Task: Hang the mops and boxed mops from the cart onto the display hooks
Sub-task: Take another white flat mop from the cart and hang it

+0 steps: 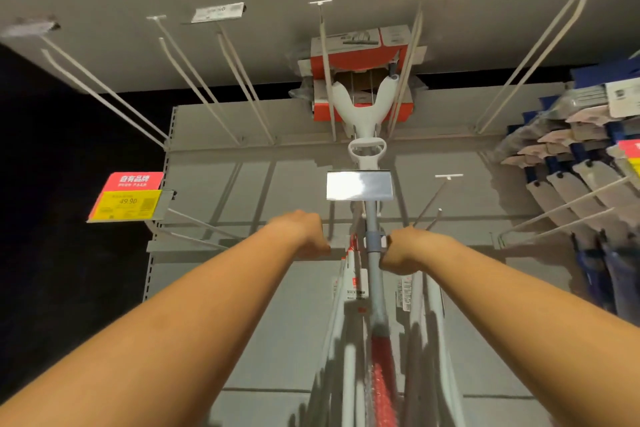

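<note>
A mop with a white Y-shaped head (pixel 363 107) and a grey pole (pixel 372 218) stands upright against the display, its head up among the top hooks (pixel 325 73). My right hand (pixel 401 250) grips the pole at its grey collar (pixel 375 241). My left hand (pixel 304 232) is curled just left of the pole, beside hanging white-and-red mop poles (pixel 351 274); its fingers are hidden. Red boxed mops (pixel 360 48) hang high behind the mop head. A hook's blank label holder (pixel 360 185) covers part of the pole.
Long bare hooks (pixel 194 80) jut out along the top rail, some with price tags (pixel 218 12). Shorter hooks (pixel 429 204) stick out at hand height. Blue-carded goods (pixel 581 163) fill the hooks on the right. A red-and-yellow price sign (pixel 128 198) is at the left.
</note>
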{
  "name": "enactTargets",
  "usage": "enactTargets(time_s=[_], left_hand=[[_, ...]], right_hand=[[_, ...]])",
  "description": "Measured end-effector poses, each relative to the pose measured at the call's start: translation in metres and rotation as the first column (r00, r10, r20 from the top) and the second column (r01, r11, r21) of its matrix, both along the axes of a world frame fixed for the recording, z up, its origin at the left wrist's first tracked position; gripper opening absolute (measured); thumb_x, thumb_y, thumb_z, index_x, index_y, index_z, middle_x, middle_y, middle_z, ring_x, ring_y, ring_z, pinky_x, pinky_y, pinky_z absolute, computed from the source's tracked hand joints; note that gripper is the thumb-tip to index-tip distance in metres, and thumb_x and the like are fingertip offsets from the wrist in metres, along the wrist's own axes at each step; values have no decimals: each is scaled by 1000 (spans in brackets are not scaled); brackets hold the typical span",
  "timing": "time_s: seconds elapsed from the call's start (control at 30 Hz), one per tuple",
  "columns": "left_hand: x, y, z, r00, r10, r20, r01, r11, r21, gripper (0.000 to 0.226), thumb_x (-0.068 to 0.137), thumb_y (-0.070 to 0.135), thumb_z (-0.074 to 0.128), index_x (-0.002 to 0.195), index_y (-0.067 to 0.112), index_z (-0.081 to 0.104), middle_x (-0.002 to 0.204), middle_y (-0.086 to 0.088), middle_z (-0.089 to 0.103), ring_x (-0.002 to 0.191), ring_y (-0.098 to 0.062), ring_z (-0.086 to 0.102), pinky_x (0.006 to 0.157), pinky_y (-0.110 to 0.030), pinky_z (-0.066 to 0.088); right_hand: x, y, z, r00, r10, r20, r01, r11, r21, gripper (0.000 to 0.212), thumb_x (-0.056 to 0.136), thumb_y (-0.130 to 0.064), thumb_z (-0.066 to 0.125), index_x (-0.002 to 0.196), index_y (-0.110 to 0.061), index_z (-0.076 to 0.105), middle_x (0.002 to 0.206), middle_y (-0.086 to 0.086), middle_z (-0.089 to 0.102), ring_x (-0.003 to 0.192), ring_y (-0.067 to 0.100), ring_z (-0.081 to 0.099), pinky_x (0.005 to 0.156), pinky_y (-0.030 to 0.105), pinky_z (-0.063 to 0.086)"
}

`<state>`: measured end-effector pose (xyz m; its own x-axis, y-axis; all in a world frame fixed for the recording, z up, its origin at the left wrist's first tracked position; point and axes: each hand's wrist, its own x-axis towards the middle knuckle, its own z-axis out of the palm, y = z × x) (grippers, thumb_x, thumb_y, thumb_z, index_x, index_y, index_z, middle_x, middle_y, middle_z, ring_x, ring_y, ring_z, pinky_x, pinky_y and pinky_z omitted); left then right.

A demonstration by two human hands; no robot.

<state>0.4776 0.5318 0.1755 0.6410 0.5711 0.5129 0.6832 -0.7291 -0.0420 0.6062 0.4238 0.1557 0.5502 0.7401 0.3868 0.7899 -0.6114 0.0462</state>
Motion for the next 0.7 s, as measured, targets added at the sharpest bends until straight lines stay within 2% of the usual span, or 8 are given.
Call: enactTargets(time_s=[0.07, 0.13, 0.23, 0.33, 0.4, 0.47, 0.6, 0.7], left_hand=[[-10, -19, -7, 999, 34, -3, -34, 999, -8, 35, 89, 36, 59, 115, 13, 63, 102, -6, 57, 89, -24, 53, 79, -33, 46], [-22, -38, -16, 997, 75, -11, -75, 997, -6, 34, 88, 38, 59, 112, 14, 64, 100, -6, 57, 88, -24, 53, 78, -33, 46], [-41, -69, -35, 988, 141, -57, -143, 990, -15, 33, 87, 41, 59, 108, 15, 63, 96, -5, 53, 88, -25, 52, 76, -33, 44], [-66, -98, -49, 976, 202, -81, -206, 978, -43, 30, 86, 42, 60, 100, 16, 60, 101, -8, 57, 89, -27, 52, 78, -35, 46], [-85, -115, -55, 971, 227, -81, -232, 971, -63, 33, 88, 41, 59, 105, 13, 61, 107, -8, 60, 93, -27, 55, 80, -35, 47], [-105, -131, -59, 965, 247, -83, -254, 964, -84, 37, 90, 39, 57, 116, 12, 62, 113, -8, 61, 99, -27, 57, 84, -36, 49], [-145, -161, -65, 952, 297, -75, -303, 947, -102, 41, 92, 37, 57, 124, 13, 58, 117, -8, 60, 101, -26, 56, 87, -36, 50], [-179, -181, -67, 932, 351, -91, -360, 927, -109, 42, 92, 39, 57, 124, 13, 57, 113, -7, 58, 101, -25, 56, 89, -37, 49]], right_hand=[[-5, -12, -4, 999, 33, -14, -33, 999, -2, 41, 96, -24, 44, 133, -6, 48, 118, 10, 55, 101, 23, 54, 94, 34, 47], [-13, -28, -11, 998, 53, -25, -53, 999, -6, 43, 95, -24, 47, 135, -6, 46, 122, 11, 56, 105, 25, 57, 90, 32, 49], [-31, -54, -24, 993, 117, -35, -118, 992, -36, 38, 94, -23, 47, 127, -6, 53, 106, 10, 55, 89, 23, 56, 69, 28, 48], [-56, -78, -34, 982, 189, -21, -190, 979, -76, 25, 96, -22, 46, 110, -5, 57, 87, 7, 51, 67, 16, 49, 57, 24, 42], [-73, -90, -38, 975, 221, -3, -221, 971, -88, 18, 96, -23, 45, 98, -6, 52, 79, 6, 48, 58, 13, 42, 52, 24, 38], [-91, -99, -41, 967, 253, 11, -250, 963, -103, 19, 96, -26, 44, 96, -8, 50, 86, 8, 50, 59, 15, 44, 56, 26, 40], [-127, -108, -49, 951, 308, -5, -306, 942, -136, 36, 96, -30, 45, 121, -6, 54, 108, 10, 53, 84, 24, 53, 70, 30, 42], [-161, -119, -52, 933, 360, -7, -357, 922, -146, 36, 97, -29, 45, 123, -5, 54, 107, 12, 56, 74, 22, 53, 64, 30, 43]])
